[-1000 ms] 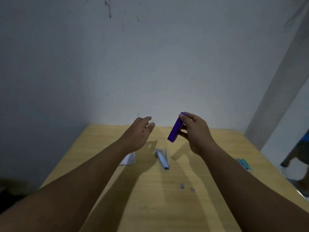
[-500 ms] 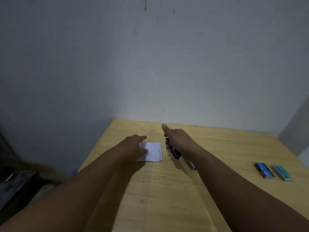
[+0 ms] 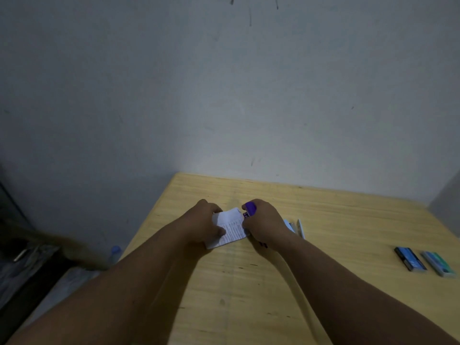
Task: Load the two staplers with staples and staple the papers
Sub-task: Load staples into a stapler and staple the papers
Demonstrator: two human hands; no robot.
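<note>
Near the table [image 3: 323, 220] far-left corner, your left hand [image 3: 204, 225] pinches the papers [image 3: 231, 227] while your right hand [image 3: 263, 225] grips the purple stapler [image 3: 251, 209] at their right edge. Risk: sheets likely shift under the squeeze, so the staple misses the stack. The blue stapler [image 3: 295, 226] lies just behind your right wrist; a nudge could knock it.

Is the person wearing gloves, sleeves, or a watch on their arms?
No. Both forearms are bare all the way to the bottom of the picture: no sleeves show. The left hand and right hand have no gloves, and no watch, bracelet or ring can be seen. The room is dim, so tiny details could be missed.
</note>
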